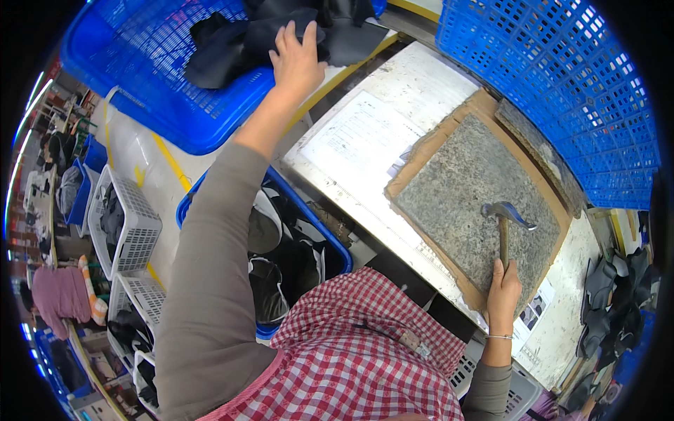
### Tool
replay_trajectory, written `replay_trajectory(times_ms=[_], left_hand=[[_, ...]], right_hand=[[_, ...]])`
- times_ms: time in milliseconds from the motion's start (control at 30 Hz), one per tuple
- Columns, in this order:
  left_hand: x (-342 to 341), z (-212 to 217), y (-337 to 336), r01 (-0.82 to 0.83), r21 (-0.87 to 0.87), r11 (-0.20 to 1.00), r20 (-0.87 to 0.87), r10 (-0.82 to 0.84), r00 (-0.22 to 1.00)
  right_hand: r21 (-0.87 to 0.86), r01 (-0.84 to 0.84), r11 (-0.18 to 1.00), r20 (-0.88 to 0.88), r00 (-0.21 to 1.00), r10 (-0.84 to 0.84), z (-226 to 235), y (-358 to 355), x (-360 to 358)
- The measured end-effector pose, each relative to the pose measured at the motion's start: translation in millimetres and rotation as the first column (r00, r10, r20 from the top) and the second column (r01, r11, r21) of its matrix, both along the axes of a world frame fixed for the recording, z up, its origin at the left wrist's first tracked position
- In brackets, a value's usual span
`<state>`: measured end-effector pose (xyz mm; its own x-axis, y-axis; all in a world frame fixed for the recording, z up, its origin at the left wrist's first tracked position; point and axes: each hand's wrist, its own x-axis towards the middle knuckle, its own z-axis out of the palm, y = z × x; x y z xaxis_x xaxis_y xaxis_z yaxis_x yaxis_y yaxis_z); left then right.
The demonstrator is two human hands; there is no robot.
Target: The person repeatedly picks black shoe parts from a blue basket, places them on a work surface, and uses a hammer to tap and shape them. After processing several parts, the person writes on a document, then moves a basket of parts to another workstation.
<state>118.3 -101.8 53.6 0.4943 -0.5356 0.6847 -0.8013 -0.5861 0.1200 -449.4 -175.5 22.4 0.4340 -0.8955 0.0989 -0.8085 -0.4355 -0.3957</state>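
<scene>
My left hand (298, 62) reaches to the far side with its fingers spread, resting on or just over black leather-like pieces (235, 50). These pieces lie partly in a blue plastic basket (158, 105) and partly across its right side. Whether the fingertips press on them I cannot tell. My right hand (504, 284) is closed round the wooden handle of a hammer (504, 235). The hammer's metal head is over the grey stone slab (456, 175), which lies on brown cardboard (401, 184) on the white worktable.
A large blue crate (554, 77) stands behind the slab, beside a narrow stone strip (537, 151). Printed paper (358, 133) lies on the worktable (435, 77). Below my left arm sits a blue bin (337, 245) of dark pieces. Grey crates (137, 231) line the left; a person (60, 291) is beyond.
</scene>
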Motion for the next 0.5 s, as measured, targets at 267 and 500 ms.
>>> replay_trajectory(times_ms=[267,500], left_hand=[[113,23,25,-0.301,0.112,0.947,-0.345,0.321,0.882],[-6,93,107,0.006,-0.555,0.832,-0.339,-0.232,0.911]], right_hand=[[-0.009,-0.132,0.991,0.011,0.991,0.132,7,-2,-8],[0.089,-0.244,0.966,0.125,0.965,0.232,14,5,-9]])
